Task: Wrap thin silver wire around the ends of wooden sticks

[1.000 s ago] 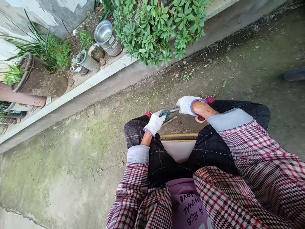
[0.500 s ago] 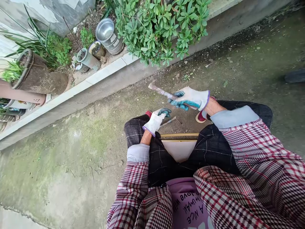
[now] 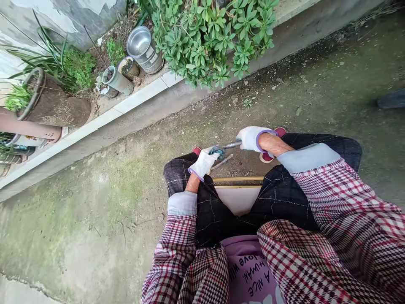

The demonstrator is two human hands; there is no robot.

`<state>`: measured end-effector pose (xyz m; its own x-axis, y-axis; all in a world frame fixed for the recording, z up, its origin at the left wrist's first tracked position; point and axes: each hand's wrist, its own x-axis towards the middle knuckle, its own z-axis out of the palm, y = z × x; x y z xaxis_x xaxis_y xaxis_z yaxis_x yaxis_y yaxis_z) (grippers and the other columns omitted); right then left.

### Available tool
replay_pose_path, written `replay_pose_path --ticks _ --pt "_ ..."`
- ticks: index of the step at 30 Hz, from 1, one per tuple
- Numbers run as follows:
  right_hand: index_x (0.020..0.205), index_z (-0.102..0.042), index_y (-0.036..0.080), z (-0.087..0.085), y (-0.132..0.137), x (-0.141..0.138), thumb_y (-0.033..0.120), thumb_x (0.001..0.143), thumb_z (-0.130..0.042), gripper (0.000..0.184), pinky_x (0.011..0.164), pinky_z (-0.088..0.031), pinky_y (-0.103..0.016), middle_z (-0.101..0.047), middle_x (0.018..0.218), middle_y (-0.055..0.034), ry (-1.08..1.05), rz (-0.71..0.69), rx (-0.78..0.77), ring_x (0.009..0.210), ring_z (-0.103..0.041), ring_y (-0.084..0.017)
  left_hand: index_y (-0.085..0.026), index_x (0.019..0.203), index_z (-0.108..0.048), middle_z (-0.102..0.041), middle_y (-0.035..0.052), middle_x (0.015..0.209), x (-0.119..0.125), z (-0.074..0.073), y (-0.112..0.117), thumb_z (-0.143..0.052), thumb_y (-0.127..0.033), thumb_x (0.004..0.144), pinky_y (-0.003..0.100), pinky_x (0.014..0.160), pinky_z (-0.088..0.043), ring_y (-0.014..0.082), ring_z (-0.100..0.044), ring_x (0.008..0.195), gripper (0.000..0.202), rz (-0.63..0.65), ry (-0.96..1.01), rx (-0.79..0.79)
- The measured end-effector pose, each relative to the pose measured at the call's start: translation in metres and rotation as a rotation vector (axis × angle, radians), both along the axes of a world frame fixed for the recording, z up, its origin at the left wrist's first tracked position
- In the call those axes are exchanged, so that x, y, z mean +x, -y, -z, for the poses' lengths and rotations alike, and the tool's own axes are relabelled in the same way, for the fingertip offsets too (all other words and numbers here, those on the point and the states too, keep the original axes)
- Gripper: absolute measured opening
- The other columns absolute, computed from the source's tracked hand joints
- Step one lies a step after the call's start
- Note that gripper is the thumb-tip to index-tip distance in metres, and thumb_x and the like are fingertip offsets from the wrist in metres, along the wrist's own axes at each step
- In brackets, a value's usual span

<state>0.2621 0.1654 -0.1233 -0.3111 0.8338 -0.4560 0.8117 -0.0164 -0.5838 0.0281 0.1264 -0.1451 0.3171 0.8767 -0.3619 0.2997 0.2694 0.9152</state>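
The gloved right hand (image 3: 253,138) grips a wrapped rod (image 3: 232,145) — its other end meets the gloved left hand (image 3: 206,161), with a thin stick (image 3: 223,161) showing just below. Beyond, a leafy shrub (image 3: 215,42) overhangs a pale ledge (image 3: 139,98) — a metal pot (image 3: 148,57) and a brown planter (image 3: 60,103) stand to its left.

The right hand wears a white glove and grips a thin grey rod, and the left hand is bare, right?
The left hand isn't bare: the head view shows it in a white fabric glove with a purple cuff. The white-gloved right hand does grip the thin grey rod.
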Motion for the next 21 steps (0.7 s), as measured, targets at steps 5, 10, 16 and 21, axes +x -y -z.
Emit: replay_pose_path --ticks 5,10,16,21 --pt "0.104 -0.074 0.019 -0.020 -0.006 -0.001 0.032 0.084 -0.075 0.023 0.065 -0.051 -0.029 -0.075 0.084 -0.0055 0.012 0.017 -0.018 0.074 -0.069 -0.022 -0.013 0.093 -0.077 -0.078 0.0053 0.084 0.002 -0.009 0.000 -0.062 -0.013 0.081 0.029 0.084 -0.054 0.0151 -0.069 0.077 0.020 -0.027 0.082 -0.028" --pt "0.097 -0.059 0.020 -0.033 0.002 -0.004 0.023 0.087 -0.075 0.020 0.045 -0.046 -0.024 -0.065 0.076 -0.0015 -0.494 0.415 -0.100 0.054 -0.054 -0.012 -0.015 0.089 -0.075 -0.075 0.0050 0.085 0.002 -0.009 -0.001 -0.064 -0.014 0.081 0.029 0.088 -0.054 0.0147 -0.069 0.081 0.014 -0.084 0.165 -0.030" --pt "0.094 -0.060 0.019 -0.046 0.007 0.012 0.034 0.093 -0.074 0.020 0.044 -0.046 -0.020 -0.066 0.074 -0.0026 -0.808 0.346 -0.162 0.053 -0.053 -0.010 -0.017 0.090 -0.076 -0.072 0.0039 0.083 0.001 -0.006 0.000 -0.063 -0.018 0.084 0.024 0.070 -0.052 0.0137 -0.064 0.075 0.014 -0.102 0.030 -0.055" --pt "0.094 -0.075 0.016 -0.041 0.018 0.014 0.042 0.075 -0.088 0.035 0.050 -0.049 -0.022 -0.070 0.071 -0.0004 -0.565 -0.249 -0.366 0.055 -0.059 -0.012 -0.016 0.084 -0.074 -0.073 0.0042 0.081 -0.004 0.001 -0.006 -0.064 -0.016 0.081 0.024 0.068 -0.051 0.0138 -0.061 0.071 0.010 -0.146 -0.055 0.024"
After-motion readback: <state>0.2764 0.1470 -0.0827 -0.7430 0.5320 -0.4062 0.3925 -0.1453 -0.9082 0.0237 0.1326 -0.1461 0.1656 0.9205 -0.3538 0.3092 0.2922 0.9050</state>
